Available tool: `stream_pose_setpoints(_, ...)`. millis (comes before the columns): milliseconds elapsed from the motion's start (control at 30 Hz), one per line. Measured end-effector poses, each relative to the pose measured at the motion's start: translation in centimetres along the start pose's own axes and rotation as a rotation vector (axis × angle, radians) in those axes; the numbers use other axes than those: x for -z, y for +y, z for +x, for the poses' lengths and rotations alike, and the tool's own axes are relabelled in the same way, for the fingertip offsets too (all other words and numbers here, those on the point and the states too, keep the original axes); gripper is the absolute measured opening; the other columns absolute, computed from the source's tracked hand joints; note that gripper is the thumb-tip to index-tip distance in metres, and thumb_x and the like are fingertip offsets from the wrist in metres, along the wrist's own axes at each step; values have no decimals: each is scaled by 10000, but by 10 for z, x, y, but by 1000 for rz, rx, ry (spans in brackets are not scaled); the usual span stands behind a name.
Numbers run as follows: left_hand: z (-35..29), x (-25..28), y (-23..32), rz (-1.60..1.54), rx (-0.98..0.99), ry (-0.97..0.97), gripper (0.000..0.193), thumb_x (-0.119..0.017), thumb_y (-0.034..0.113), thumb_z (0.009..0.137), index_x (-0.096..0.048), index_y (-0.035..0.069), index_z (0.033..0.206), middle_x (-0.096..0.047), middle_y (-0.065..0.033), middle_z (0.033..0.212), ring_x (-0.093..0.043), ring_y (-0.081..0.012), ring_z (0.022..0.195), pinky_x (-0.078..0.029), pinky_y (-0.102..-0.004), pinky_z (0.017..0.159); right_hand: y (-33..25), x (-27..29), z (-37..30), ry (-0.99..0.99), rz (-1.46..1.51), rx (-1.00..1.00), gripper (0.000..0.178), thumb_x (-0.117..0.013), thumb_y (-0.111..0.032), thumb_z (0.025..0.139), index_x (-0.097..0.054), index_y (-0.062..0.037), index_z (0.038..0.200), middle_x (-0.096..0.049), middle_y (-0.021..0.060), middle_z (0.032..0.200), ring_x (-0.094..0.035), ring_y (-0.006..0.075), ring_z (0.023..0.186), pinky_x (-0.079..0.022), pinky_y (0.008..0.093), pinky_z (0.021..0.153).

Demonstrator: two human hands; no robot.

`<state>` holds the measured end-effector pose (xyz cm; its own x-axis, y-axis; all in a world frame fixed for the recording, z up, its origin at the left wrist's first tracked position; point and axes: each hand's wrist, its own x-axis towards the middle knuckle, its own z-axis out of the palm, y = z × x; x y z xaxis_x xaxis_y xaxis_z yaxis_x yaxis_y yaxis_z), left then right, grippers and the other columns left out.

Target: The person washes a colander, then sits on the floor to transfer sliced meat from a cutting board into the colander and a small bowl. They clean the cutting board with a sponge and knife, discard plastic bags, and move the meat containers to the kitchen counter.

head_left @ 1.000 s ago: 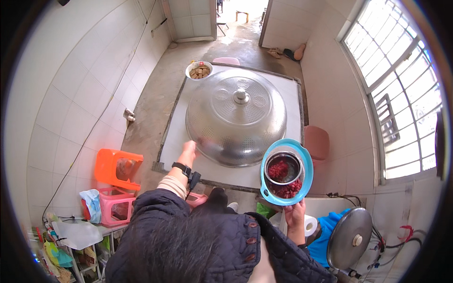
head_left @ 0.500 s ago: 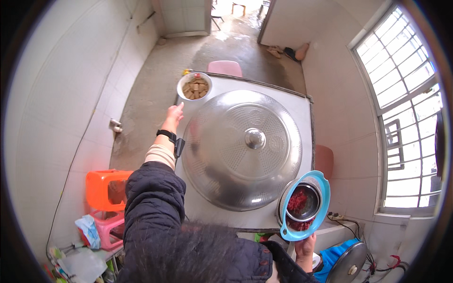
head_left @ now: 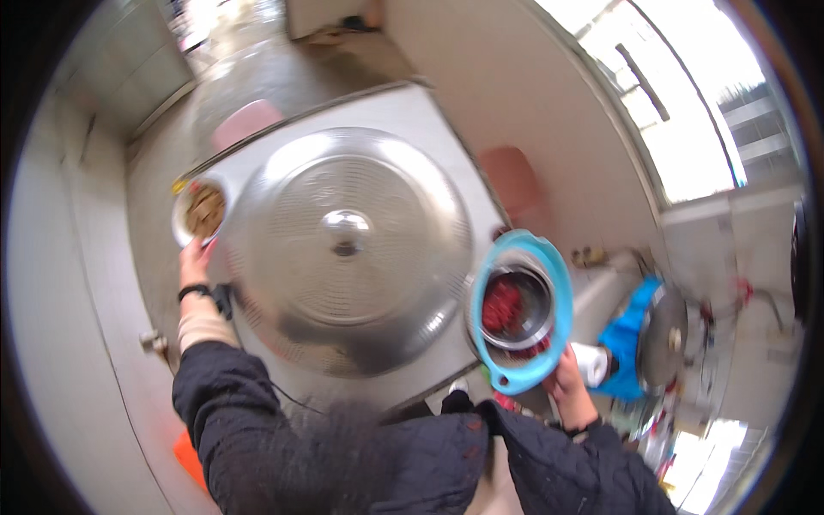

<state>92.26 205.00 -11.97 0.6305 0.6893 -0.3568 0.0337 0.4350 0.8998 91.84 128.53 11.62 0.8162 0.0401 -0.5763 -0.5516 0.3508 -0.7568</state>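
Observation:
At the table's far left corner, my left hand [head_left: 196, 257] meets the near rim of a white bowl [head_left: 180, 225] of brown, flat pieces. Its thumb lies beside the rim and the other fingers pass partly out of sight under it; motion blurs them. My right hand [head_left: 568, 378] grips the outer side of a light-blue plastic colander [head_left: 560, 296] with a hole in its handle. Inside the colander sits a steel bowl [head_left: 541, 313] with dark red, shredded-looking food [head_left: 502, 307]; more red shows below it. A large perforated metal dome cover [head_left: 378, 283] with a knob lies between my hands.
The dome takes up most of the white table [head_left: 412, 112]. Pink chairs stand at the far side [head_left: 246, 123] and right side [head_left: 515, 184]. A round dark lid [head_left: 665, 335] stands by blue cloth-like material [head_left: 625, 343] at right. An orange stool [head_left: 189, 459] shows at lower left.
My view has turned to the right. My left hand, earlier stretched out short of the white bowl, is now at its rim. My right hand keeps hold of the blue colander.

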Motion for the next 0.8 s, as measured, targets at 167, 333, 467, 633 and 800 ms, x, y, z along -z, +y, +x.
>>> stream_pose_setpoints(167,-47,-1,7,140,-42,16,346,-502,45,924,-513,-77,1248,-561,-125,1231,-563,-245,1091,-513,-352,987,-13,37,4,-189,111,-7,508,-601,-101,940,-405,-46,1406,-532,105,1351,-571,229,1189,-496,403,998)
stream_pose_setpoints(333,-148,27,28,81,-112,178,326,-500,84,920,-504,-148,1148,-570,-178,1138,-591,-270,1020,-523,-360,983,-22,90,-8,-240,145,8,595,-633,-193,932,-344,-160,1451,-515,49,1353,-579,188,1164,-550,386,897)
stream_pose_setpoints(467,-224,47,80,153,-121,1,304,-504,90,917,-515,-169,1075,-569,-214,1118,-589,-292,1070,-529,-356,979,-19,115,-28,-272,123,43,547,-623,-169,930,-362,-155,1410,-574,46,1259,-639,186,1053,-586,370,795)
stream_pose_setpoints(633,-386,-3,107,367,-42,-223,242,-507,75,912,-537,-156,980,-601,-216,1063,-627,-297,997,-559,-368,932,-18,165,-77,-355,166,36,471,-636,-136,911,-395,-98,1314,-592,85,1218,-655,219,1024,-597,409,754)
stream_pose_setpoints(800,-472,-124,76,327,178,-384,135,-539,41,885,-545,-91,913,-632,-187,955,-658,-273,893,-578,-355,880,-31,233,-143,-418,253,118,521,-634,-117,906,-362,-66,1348,-589,117,1214,-656,238,1009,-602,433,743)
